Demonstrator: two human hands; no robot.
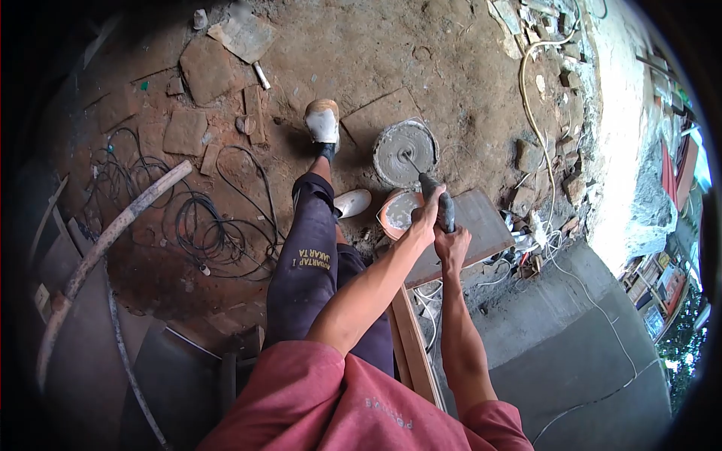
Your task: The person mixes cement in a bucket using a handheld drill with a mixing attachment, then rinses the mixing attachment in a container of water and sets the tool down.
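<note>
Left hand [427,215], right hand [453,245]: closed round drill [447,213]. Apparent step: stirring grey mix [421,153]; next move wants steadiness.

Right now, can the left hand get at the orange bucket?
Probably, but not while the left hand grips the drill. The orange bucket looks close and open on top, with no cover seen; how far below the hand it sits is hard to judge.

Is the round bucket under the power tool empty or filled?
Not empty: the bucket holds grey mix across its width, and the rod of the power tool dips in. Fill depth: cannot tell.
</note>
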